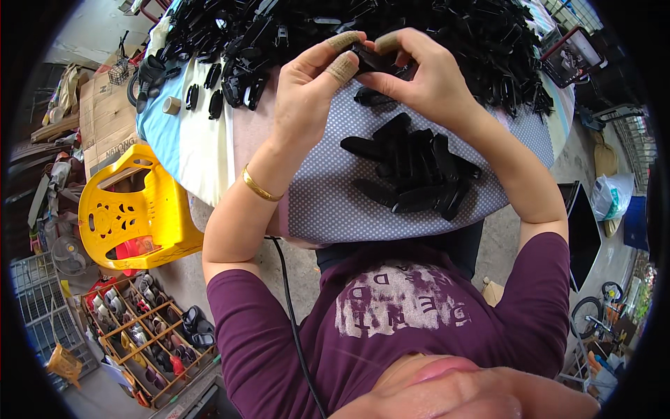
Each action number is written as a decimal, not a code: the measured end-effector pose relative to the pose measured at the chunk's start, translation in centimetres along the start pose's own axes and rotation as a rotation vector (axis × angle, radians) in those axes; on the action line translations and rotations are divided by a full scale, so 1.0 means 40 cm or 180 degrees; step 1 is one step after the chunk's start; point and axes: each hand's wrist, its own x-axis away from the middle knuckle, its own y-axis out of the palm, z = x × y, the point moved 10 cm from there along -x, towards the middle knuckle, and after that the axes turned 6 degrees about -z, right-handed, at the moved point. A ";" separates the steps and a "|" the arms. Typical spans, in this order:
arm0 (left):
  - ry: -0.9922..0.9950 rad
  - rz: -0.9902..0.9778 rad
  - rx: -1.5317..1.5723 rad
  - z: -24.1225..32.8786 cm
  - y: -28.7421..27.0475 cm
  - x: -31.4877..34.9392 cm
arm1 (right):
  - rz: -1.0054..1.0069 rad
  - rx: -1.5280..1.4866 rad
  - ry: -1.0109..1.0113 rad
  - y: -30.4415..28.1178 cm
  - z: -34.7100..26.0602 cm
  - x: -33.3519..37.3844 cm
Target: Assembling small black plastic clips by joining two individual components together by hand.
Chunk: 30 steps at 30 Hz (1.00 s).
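Note:
My left hand (307, 91) and my right hand (436, 80) meet over the table, both closed on a small black plastic piece (370, 57). Thumbs and index fingers pinch it from either side and partly cover it, so its exact kind cannot be made out. Tan tape wraps the thumb and index finger of my left hand and the index finger of my right. Between my forearms lies a small heap of elongated black plastic pieces (412, 167). Just beyond my hands spreads a much larger pile of similar glossy black pieces (481, 49).
A dotted grey cloth (314, 181) covers the near part of the round table. Several loose black pieces and a tan tape roll (172, 105) sit at its left. A yellow plastic chair (139, 209) stands left, above a shoe rack (150, 335). A black cable (287, 286) hangs beside me.

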 end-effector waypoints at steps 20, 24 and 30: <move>0.0425 -0.0306 -0.1074 0.080 0.042 0.005 | -0.0468 -0.0126 -0.0444 0.016 -0.040 -0.009; 0.0618 -0.0775 -0.2558 0.125 0.084 0.022 | -0.0842 0.0453 0.0055 -0.019 0.035 -0.009; -0.0482 -0.1393 -0.3080 -0.014 0.081 0.024 | -0.1196 0.0886 -0.0147 0.030 0.021 0.019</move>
